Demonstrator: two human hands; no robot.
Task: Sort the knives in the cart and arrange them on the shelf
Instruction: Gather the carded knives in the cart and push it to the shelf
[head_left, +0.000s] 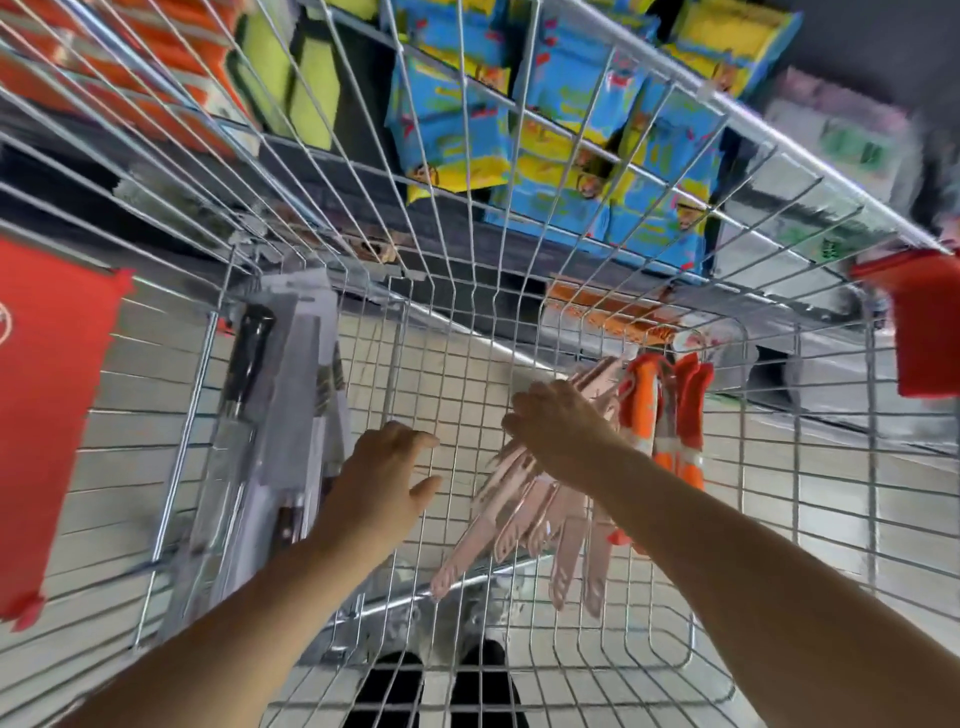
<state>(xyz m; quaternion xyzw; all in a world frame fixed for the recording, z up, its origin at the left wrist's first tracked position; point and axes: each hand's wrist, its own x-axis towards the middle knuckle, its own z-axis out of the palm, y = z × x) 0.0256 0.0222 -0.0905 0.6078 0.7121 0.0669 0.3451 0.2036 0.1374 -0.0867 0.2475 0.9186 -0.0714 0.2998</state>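
**Hands and knives inside the wire cart, seen from the head camera.**

The fingers of the right hand (556, 431) are curled down over a bundle of pink knives (524, 514). The fingertips are hidden behind the hand and the bundle. The bundle is gripped near its upper part, and the lower ends fan out below the wrist, towards the near wall of the cart (457, 374).

The left hand (384, 478) is held just left of the bundle, apart from it. Its fingers are loosely curled, its thumb is extended towards the knives, and nothing is held in it.

Orange knives (649, 415) lie just right of the right hand, along the right side of the basket floor. Their lower ends are partly covered by the right forearm. Carded knives (260, 415) with dark handles are stacked against the left wall, beside the left wrist.

Bare mesh is seen between the two hands and beyond them, up to the far wall. Pale floor tiles (467, 338) show through it. The basket is closed by wire walls on all sides, and red corner guards (47, 415) are fitted at the rim.

Behind the far wall, a shelf (519, 244) carries blue and yellow packs (571, 130), which are blurred. Dark shoes (389, 691) are visible under the near edge.
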